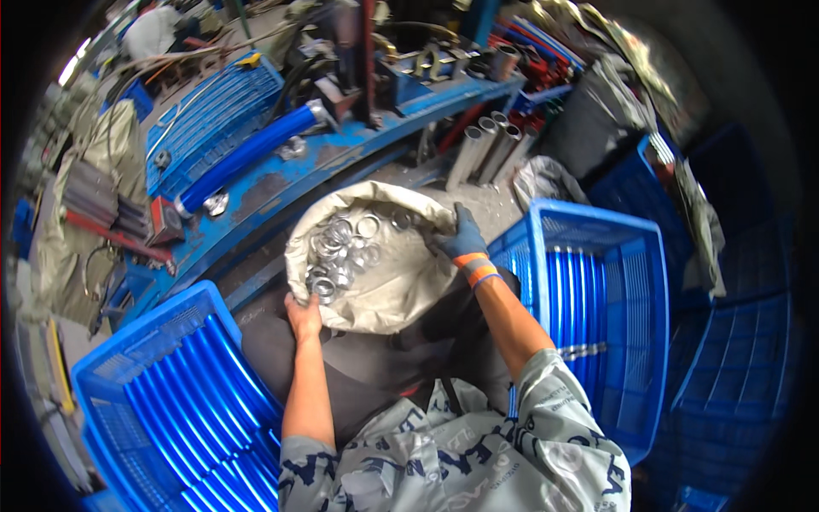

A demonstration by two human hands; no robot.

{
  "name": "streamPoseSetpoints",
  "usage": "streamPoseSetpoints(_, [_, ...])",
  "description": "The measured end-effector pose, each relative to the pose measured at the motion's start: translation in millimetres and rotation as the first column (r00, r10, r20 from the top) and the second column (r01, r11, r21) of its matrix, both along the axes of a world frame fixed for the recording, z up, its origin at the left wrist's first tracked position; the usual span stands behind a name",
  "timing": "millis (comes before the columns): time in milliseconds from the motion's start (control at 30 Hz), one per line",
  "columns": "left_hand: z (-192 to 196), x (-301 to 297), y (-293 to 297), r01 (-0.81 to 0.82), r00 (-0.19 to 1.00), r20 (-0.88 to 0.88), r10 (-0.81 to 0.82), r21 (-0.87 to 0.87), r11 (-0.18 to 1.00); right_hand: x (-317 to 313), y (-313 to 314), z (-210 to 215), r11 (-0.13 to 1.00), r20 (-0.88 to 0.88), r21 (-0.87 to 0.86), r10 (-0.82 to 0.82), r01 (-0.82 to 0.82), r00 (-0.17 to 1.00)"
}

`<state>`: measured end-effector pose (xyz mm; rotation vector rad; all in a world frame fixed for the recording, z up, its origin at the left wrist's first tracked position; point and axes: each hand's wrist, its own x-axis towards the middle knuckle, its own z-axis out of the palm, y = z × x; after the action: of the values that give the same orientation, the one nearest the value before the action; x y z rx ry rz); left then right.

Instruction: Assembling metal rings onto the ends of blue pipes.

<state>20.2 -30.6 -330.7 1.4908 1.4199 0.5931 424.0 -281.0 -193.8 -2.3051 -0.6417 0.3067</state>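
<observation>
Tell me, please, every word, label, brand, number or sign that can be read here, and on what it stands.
Patterned shirt: large dark lettering and smaller print, broken by folds; I leave its wording unquoted.
Pale sack: no lettering that I can make out.
Elsewhere: any markings are too small or blurred to read.

cluttered metal workshop, paint-worn blue workbench (275, 182), bundled metal pipes (490, 155), plastic crates (143, 331) of shiny blue tubes (200, 388)

Rings (339, 246) in a sack (405, 286), tubes (200, 397) in left crate (143, 328) and right crate (597, 215), workbench (286, 183) beyond
</observation>
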Motion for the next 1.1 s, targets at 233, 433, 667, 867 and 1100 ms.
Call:
streamPoseSetpoints(233, [-6,12,18,0.009,0.984,0.177,0.01,-0.106,0.994,46,51,-36,0.976,-0.119,-0.206,0.04,-0.064,0.992])
streamPoseSetpoints(433, [15,3,2,-0.071,0.997,0.016,0.072,-0.036,0.997,-41,85,97,0.919,-0.125,0.352,0.237,-0.18,0.963])
streamPoseSetpoints(667, [15,23,-15,-0.044,0.998,0.046,0.046,-0.046,0.998,0,42,61,0.926,-0.413,0.368,0.244,-0.084,0.877])
streamPoseSetpoints(867, [10,8,-21,-0.016,0.98,0.198,0.013,0.013,1.0,-44,31,47,0.947,0.366,0.281,0.047,-0.158,0.93])
streamPoseSetpoints(1100, [101,-5,-54,-0.03,0.915,0.403,-0.013,0.102,0.994,-105,49,1,0.809,0.053,-0.412,0.481,-0.42,0.875])
